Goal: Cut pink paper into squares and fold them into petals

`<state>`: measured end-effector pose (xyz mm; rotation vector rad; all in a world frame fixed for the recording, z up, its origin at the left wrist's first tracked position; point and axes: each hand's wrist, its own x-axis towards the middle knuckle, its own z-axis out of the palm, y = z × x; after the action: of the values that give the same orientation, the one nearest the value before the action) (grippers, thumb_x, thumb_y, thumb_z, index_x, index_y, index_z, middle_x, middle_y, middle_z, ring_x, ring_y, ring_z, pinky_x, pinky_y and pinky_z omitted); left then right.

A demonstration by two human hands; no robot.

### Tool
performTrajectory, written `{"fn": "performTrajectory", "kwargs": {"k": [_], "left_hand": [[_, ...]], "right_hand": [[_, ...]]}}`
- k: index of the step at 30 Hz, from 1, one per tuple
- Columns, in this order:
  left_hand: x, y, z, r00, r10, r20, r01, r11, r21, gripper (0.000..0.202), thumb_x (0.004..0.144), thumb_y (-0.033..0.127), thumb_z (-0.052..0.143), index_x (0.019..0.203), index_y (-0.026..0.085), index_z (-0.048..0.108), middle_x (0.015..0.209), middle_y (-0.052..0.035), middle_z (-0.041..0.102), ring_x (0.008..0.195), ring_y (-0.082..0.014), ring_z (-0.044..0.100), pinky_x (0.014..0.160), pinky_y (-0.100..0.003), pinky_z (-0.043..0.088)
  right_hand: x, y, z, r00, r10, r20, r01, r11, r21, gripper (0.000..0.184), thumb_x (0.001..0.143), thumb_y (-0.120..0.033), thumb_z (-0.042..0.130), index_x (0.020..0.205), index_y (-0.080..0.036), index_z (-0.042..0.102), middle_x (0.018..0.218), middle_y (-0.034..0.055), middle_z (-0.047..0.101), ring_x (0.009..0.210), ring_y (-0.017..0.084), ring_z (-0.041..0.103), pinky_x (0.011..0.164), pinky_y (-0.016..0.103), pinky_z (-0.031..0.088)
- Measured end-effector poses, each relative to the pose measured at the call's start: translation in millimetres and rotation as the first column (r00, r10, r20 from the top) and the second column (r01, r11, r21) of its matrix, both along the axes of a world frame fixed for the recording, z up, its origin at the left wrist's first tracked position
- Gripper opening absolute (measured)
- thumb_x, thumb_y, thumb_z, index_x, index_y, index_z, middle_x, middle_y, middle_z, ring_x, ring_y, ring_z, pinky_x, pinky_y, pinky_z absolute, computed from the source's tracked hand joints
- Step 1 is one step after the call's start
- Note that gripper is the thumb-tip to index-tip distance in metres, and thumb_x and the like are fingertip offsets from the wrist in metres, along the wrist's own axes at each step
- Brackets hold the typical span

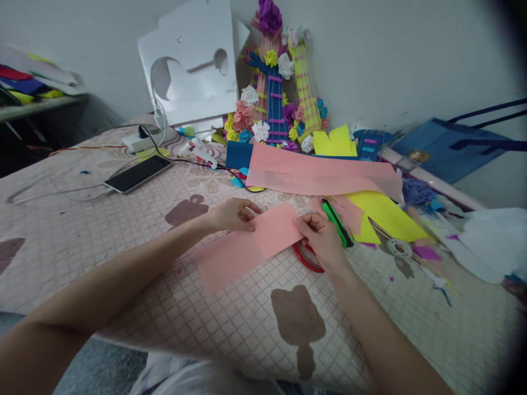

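A strip of pink paper (239,255) lies at a slant over the table in front of me, its right part looking doubled over and denser in colour. My left hand (233,214) is closed at the strip's upper edge near the middle, fingers curled on the paper. At the right end, my right hand (323,236) pinches the paper between thumb and fingers. Partly beneath that hand shows a red loop-shaped handle (307,259), perhaps of scissors; the rest is hidden. Just beyond my right hand is a green and black utility knife (335,219).
Behind lie a large pink sheet (321,170) and yellow paper (387,214). At left are a phone (138,174), a power strip (146,140) and a glue gun (200,151) with its cord. Paper-flower decorations (274,104) and a white foam board (189,66) lean on the wall.
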<state>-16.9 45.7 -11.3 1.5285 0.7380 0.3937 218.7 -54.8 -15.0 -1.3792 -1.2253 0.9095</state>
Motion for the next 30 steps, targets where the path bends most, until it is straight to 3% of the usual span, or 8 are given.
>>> {"fn": "performTrajectory", "kwargs": {"k": [13, 18, 22, 26, 30], "left_hand": [[-4.5, 8.2, -5.7, 0.999, -0.016, 0.039, 0.020, 0.995, -0.096, 0.054, 0.058, 0.017, 0.083, 0.106, 0.012, 0.059, 0.079, -0.0042, 0.070, 0.071, -0.0149, 0.068, 0.066, -0.025, 0.051], [-6.2, 9.4, -5.1, 0.999, -0.018, 0.037, 0.022, 0.995, -0.102, 0.054, 0.058, 0.018, 0.083, 0.106, 0.012, 0.059, 0.079, -0.0044, 0.071, 0.071, -0.0159, 0.068, 0.066, -0.027, 0.052], [-6.9, 9.6, -4.6, 1.000, -0.014, 0.024, 0.016, 0.997, -0.081, 0.055, 0.058, 0.017, 0.082, 0.107, 0.011, 0.058, 0.078, -0.0043, 0.071, 0.071, -0.0153, 0.068, 0.066, -0.026, 0.051], [-6.1, 9.1, -5.6, 0.999, -0.035, 0.032, 0.038, 0.996, -0.077, 0.054, 0.059, 0.015, 0.081, 0.108, 0.011, 0.057, 0.078, -0.0050, 0.071, 0.070, -0.0151, 0.068, 0.066, -0.026, 0.051], [-3.8, 6.7, -5.7, 0.998, -0.055, 0.041, 0.058, 0.995, -0.078, 0.055, 0.060, 0.014, 0.081, 0.109, 0.011, 0.057, 0.078, -0.0053, 0.071, 0.070, -0.0154, 0.069, 0.067, -0.026, 0.052]], "right_hand": [[4.8, 1.1, 5.2, 0.997, -0.009, 0.074, 0.014, 0.998, -0.057, 0.032, 0.071, -0.049, 0.070, 0.070, -0.018, 0.064, 0.049, -0.0053, 0.048, 0.040, 0.009, 0.042, 0.039, 0.024, 0.030], [13.6, 3.0, 2.2, 0.998, 0.070, 0.008, -0.068, 0.986, -0.151, 0.037, 0.070, -0.054, 0.069, 0.076, -0.018, 0.066, 0.046, -0.0039, 0.053, 0.038, 0.009, 0.045, 0.038, 0.023, 0.034], [19.7, 4.5, -0.3, 0.994, 0.097, 0.040, -0.090, 0.986, -0.139, 0.036, 0.070, -0.052, 0.070, 0.070, -0.017, 0.064, 0.047, -0.0030, 0.054, 0.038, 0.009, 0.045, 0.038, 0.022, 0.034], [19.7, 5.9, -0.8, 0.993, 0.100, 0.058, -0.093, 0.989, -0.116, 0.038, 0.075, -0.056, 0.064, 0.079, -0.019, 0.067, 0.057, -0.0009, 0.060, 0.040, 0.008, 0.044, 0.040, 0.024, 0.034], [13.7, 9.6, -0.4, 0.993, 0.098, -0.070, -0.103, 0.993, -0.063, 0.037, 0.082, -0.057, 0.056, 0.083, -0.022, 0.069, 0.079, 0.0050, 0.068, 0.069, 0.016, 0.061, 0.058, 0.028, 0.045]]}}
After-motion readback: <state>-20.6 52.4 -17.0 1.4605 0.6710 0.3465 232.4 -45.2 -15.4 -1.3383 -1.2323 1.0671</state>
